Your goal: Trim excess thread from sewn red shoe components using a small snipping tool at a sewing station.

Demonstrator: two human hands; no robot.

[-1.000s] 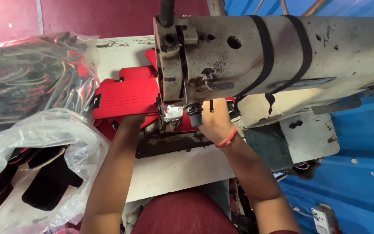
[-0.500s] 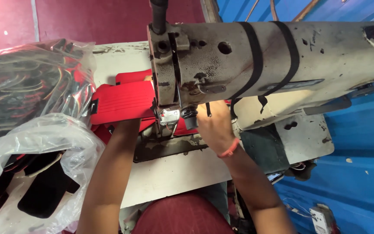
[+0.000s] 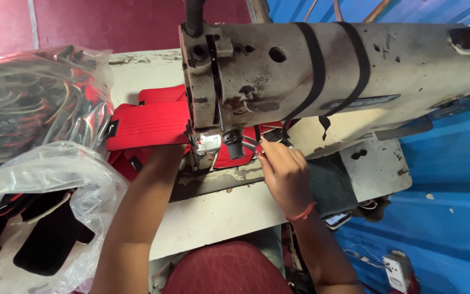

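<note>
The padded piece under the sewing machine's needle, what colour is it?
Red, with stitched ribs; the padded piece shows best in the head view.

left hand [image 3: 176,148]: hidden behind sewing machine head [image 3: 229,92] | needle: hidden | machine arm: cropped right

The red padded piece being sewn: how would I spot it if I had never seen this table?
Find the big grey sewing machine across the white table. Under its needle end lies the red padded piece, flat and ribbed, between the left hand and right hand. Unlike the bagged pieces beside it, it lies unwrapped.
</note>
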